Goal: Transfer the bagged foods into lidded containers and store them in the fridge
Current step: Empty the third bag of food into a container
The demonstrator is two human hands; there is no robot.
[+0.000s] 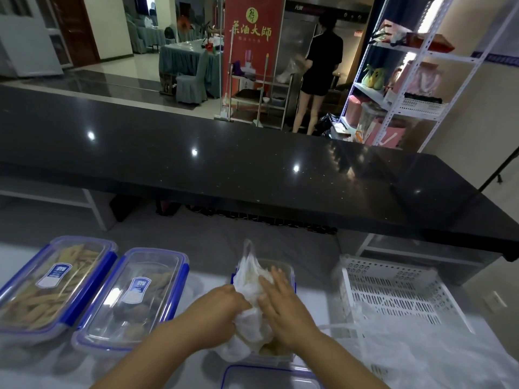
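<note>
A white plastic bag of food (250, 279) lies in an open clear container with blue clips (286, 266) in front of me. My left hand (216, 307) grips the bag's lower left side with curled fingers. My right hand (280, 301) rests flat on the bag's right side, fingers straight. The container's loose lid (269, 376) lies at the near edge. To the left stand two closed lidded containers: one with yellow strips (53, 282), one with brown pieces (132, 299).
A white perforated basket (393, 290) sits at the right, with crumpled clear plastic (415, 349) beside it. A long black counter (252, 169) runs across beyond the white table. A person stands at a steel fridge (297, 51) behind; a metal shelf rack (415, 80) is at the far right.
</note>
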